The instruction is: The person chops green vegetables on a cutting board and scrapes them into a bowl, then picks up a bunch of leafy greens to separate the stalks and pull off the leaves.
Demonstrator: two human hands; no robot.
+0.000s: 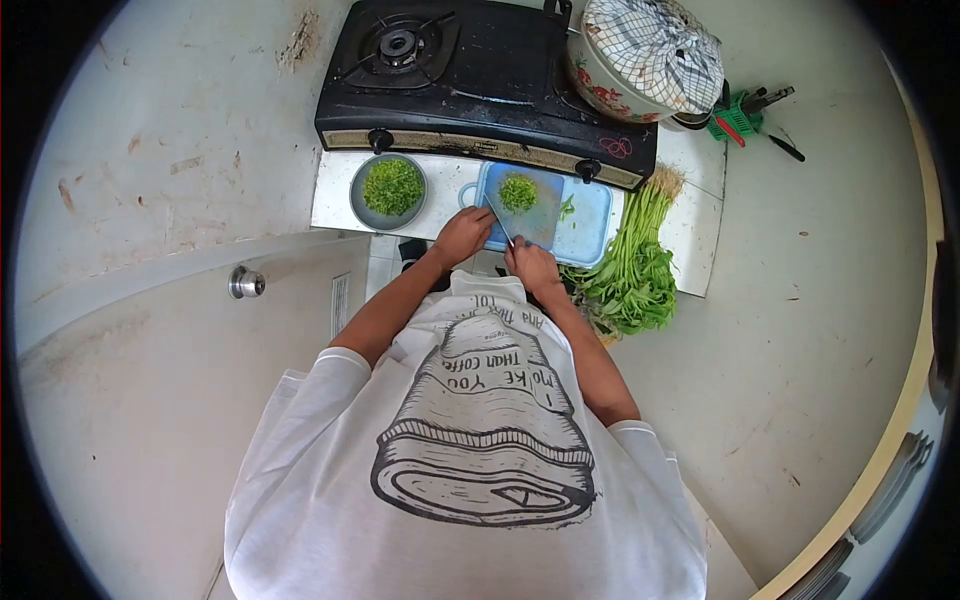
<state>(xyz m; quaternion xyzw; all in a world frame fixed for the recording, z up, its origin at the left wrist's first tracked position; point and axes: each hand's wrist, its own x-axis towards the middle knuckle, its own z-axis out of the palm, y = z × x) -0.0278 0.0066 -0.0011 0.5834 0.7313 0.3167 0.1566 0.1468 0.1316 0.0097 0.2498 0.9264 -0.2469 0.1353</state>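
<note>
My right hand point(533, 266) is closed around the handle of a knife point(501, 222), at the near edge of a blue chopping board point(542, 232). Its blade slants up and to the left over the board. Just beyond the blade is a small heap of finely chopped greens point(518, 193). At the board's left near corner my left hand point(466, 234) has its fingers curled on the edge; the fingertips are small and partly hidden. A grey bowl point(356, 205) left of the board holds more chopped greens point(392, 187).
A light blue tray point(597, 222) lies at the board's right, with a few green bits. Beside it, a large bunch of leafy greens point(640, 270) hangs over the counter edge. Behind stands a black gas stove point(480, 60) with a cloth-covered pot point(612, 92). A green basket point(738, 118) holds utensils.
</note>
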